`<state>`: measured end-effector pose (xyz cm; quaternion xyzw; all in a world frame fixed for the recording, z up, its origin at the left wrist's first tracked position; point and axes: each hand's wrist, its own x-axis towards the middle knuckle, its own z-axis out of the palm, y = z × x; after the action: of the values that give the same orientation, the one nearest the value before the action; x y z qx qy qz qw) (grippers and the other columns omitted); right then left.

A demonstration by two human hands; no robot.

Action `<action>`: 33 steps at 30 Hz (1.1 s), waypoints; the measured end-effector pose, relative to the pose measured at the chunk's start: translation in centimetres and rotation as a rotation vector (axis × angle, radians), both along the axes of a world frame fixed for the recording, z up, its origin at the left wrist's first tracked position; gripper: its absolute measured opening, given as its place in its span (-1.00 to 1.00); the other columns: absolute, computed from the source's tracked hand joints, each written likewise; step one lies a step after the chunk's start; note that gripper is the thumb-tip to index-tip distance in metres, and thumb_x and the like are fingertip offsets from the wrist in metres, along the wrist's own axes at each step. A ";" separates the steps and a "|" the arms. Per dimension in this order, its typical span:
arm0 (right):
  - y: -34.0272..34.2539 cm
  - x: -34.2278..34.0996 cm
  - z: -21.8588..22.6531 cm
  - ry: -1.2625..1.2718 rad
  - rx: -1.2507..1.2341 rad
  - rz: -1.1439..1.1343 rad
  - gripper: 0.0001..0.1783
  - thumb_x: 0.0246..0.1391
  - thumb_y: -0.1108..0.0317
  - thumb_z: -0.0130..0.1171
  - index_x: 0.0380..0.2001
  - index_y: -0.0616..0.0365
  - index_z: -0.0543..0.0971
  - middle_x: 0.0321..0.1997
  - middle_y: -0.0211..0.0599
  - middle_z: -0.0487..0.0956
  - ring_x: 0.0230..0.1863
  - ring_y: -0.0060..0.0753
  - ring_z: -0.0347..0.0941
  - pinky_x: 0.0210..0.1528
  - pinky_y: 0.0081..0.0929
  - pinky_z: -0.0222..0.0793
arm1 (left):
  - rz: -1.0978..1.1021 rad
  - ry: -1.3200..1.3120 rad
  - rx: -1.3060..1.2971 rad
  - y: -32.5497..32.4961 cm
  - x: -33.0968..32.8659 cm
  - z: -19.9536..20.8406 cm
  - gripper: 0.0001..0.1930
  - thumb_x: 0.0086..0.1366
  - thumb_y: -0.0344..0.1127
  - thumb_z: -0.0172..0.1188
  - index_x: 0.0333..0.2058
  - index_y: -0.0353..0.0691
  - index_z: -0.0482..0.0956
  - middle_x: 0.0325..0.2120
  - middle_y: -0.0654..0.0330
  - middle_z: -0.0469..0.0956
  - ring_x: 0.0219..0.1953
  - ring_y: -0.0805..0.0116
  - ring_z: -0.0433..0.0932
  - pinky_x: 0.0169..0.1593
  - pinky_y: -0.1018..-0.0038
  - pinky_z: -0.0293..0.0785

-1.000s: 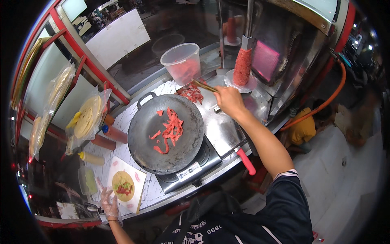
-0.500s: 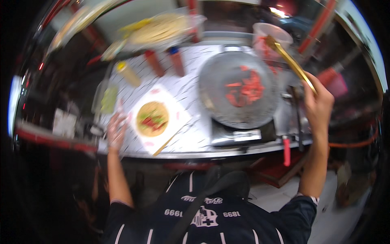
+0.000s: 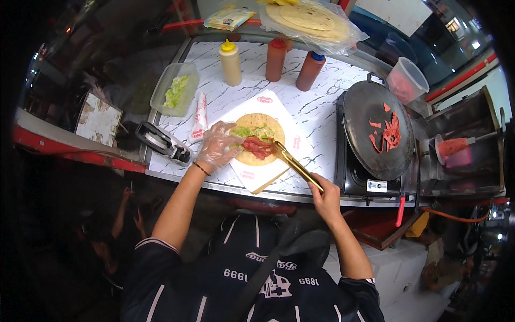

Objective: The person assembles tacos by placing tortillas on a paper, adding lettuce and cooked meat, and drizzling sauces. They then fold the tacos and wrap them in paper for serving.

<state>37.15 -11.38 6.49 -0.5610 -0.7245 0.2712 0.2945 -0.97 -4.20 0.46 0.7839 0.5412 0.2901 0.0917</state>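
A round flatbread [image 3: 261, 138] with green lettuce and red meat strips lies on a white paper sheet [image 3: 252, 174] on the marble counter. My left hand [image 3: 215, 146], in a clear plastic glove, rests on the flatbread's left edge. My right hand [image 3: 325, 196] grips gold tongs [image 3: 296, 167] whose tips touch the filling at the flatbread's right side. To the right stands a dark round pan [image 3: 375, 129] on a burner, holding a few red meat strips [image 3: 390, 131].
Three sauce bottles [image 3: 276, 60] stand at the back of the counter, with a bag of flatbreads [image 3: 311, 19] behind them. A lettuce tub [image 3: 174, 88] and a small wrapped roll [image 3: 200, 110] are at the left. A clear plastic cup [image 3: 407, 80] stands beyond the pan.
My right hand has swung the tongs from over the pan across to the flatbread. My left hand has moved onto the flatbread's edge. The view has turned toward the counter.
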 end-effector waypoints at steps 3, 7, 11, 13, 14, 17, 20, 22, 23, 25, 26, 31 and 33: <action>-0.8 -0.8 2.0 -0.079 0.093 0.009 -0.66 0.21 0.40 0.28 0.03 0.26 0.63 -0.26 0.01 0.68 -0.31 0.01 0.65 -0.23 -0.23 0.55 | -0.020 0.026 -0.066 0.2 0.5 -0.6 -0.69 0.03 -0.10 0.47 -0.17 0.21 0.79 0.20 0.18 0.50 0.25 -0.01 0.36 0.25 0.01 0.31; -0.1 -2.3 2.3 -0.213 0.181 0.094 -0.65 0.17 0.41 0.30 0.04 0.18 0.63 -0.43 -0.10 0.57 -0.43 -0.02 0.55 -0.35 -0.17 0.47 | -0.019 0.079 -0.107 0.7 -0.3 -1.1 -0.67 0.05 -0.09 0.43 -0.14 0.29 0.79 0.23 0.21 0.47 0.30 -0.03 0.31 0.27 -0.03 0.26; 0.3 -2.4 1.7 -0.216 0.207 0.093 -0.63 0.14 0.42 0.32 0.03 0.15 0.62 -0.47 -0.14 0.50 -0.44 0.01 0.51 -0.36 -0.10 0.44 | -0.093 0.157 -0.148 0.6 -0.5 0.1 -0.65 0.04 -0.11 0.44 -0.12 0.30 0.79 0.29 0.21 0.43 0.31 -0.06 0.28 0.28 -0.07 0.25; 0.4 -2.0 2.2 -0.217 0.207 0.090 -0.62 0.14 0.42 0.32 0.04 0.15 0.62 -0.47 -0.13 0.50 -0.42 0.01 0.51 -0.34 -0.10 0.43 | -0.108 0.121 -0.159 1.0 -1.3 -0.1 -0.62 0.06 -0.10 0.45 -0.08 0.32 0.78 0.32 0.22 0.40 0.34 -0.08 0.26 0.30 -0.11 0.23; 0.5 -1.7 2.3 -0.227 0.203 0.097 -0.62 0.14 0.43 0.32 0.05 0.15 0.62 -0.46 -0.12 0.50 -0.41 0.02 0.51 -0.34 -0.11 0.43 | -0.101 0.060 -0.139 1.2 -1.9 0.0 -0.60 0.07 -0.09 0.45 -0.05 0.33 0.76 0.34 0.21 0.37 0.35 -0.09 0.24 0.31 -0.13 0.21; -0.3 -0.6 4.3 -0.228 0.189 0.047 -0.60 0.13 0.43 0.33 0.07 0.16 0.61 -0.43 -0.10 0.50 -0.40 0.03 0.50 -0.32 -0.11 0.42 | -0.113 0.160 -0.183 1.0 -1.5 0.1 -0.55 0.09 -0.07 0.46 0.02 0.34 0.72 0.36 0.18 0.35 0.37 -0.14 0.22 0.35 -0.15 0.18; -1.6 4.3 8.5 -0.243 0.237 -0.053 -0.52 0.12 0.45 0.35 0.14 0.18 0.58 -0.31 -0.04 0.58 -0.32 0.07 0.55 -0.26 -0.17 0.46 | -0.138 0.140 -0.105 0.4 -1.9 0.9 -0.52 0.13 -0.13 0.41 0.08 0.22 0.68 0.33 0.10 0.38 0.37 -0.19 0.22 0.38 -0.12 0.18; -2.3 10.3 11.3 -0.167 0.299 -0.268 -0.57 0.16 0.48 0.32 0.11 0.29 0.59 -0.09 0.04 0.68 -0.17 -0.06 0.66 -0.09 -0.28 0.53 | -0.060 0.048 -0.011 -0.1 -2.3 1.6 -0.54 0.17 -0.15 0.35 0.09 0.11 0.66 0.34 0.06 0.35 0.36 -0.21 0.22 0.38 -0.13 0.17; -2.4 13.9 12.6 -0.174 0.285 -0.356 -0.58 0.17 0.47 0.31 0.10 0.31 0.59 -0.06 0.05 0.69 -0.11 -0.05 0.67 -0.03 -0.29 0.53 | -0.009 0.137 0.012 -0.8 -2.0 1.8 -0.47 0.16 -0.11 0.36 0.15 0.09 0.62 0.37 0.00 0.31 0.39 -0.23 0.19 0.40 -0.12 0.14; -2.8 19.8 14.4 -0.220 0.254 -0.436 -0.60 0.19 0.45 0.29 0.09 0.33 0.59 -0.01 0.07 0.69 -0.03 -0.03 0.67 0.05 -0.29 0.52 | 0.025 0.401 -0.148 -3.0 0.5 2.9 -0.39 0.16 -0.08 0.37 0.23 0.06 0.56 0.40 -0.04 0.25 0.43 -0.25 0.14 0.42 -0.14 0.10; -2.9 22.2 14.6 -0.252 0.237 -0.430 -0.60 0.20 0.44 0.29 0.09 0.33 0.59 0.00 0.08 0.69 -0.01 -0.02 0.67 0.07 -0.29 0.51 | 0.039 0.384 -0.128 -3.6 1.3 3.1 -0.36 0.14 -0.10 0.39 0.24 0.05 0.54 0.40 -0.05 0.24 0.44 -0.25 0.12 0.43 -0.14 0.09; 1.2 25.3 10.3 -0.232 0.225 -0.244 -0.63 0.20 0.37 0.30 0.05 0.30 0.61 -0.05 0.07 0.69 -0.05 0.11 0.65 0.02 -0.22 0.54 | 0.179 0.110 0.021 -3.4 3.0 6.2 -0.35 0.13 -0.24 0.41 0.24 -0.02 0.53 0.40 -0.07 0.24 0.45 -0.22 0.13 0.45 -0.09 0.10; 3.9 26.9 10.5 -0.213 0.261 -0.241 -0.64 0.20 0.35 0.31 0.03 0.27 0.62 -0.08 0.05 0.69 -0.11 0.15 0.64 -0.04 -0.18 0.55 | 0.178 0.103 0.031 -3.8 3.2 6.4 -0.39 0.12 -0.34 0.39 0.21 -0.05 0.55 0.38 -0.06 0.27 0.44 -0.18 0.18 0.45 -0.04 0.14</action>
<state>64.07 -7.46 17.00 -0.6264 -0.7080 0.0770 0.3169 2.21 -8.00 6.85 0.7478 0.6083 0.2648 0.0256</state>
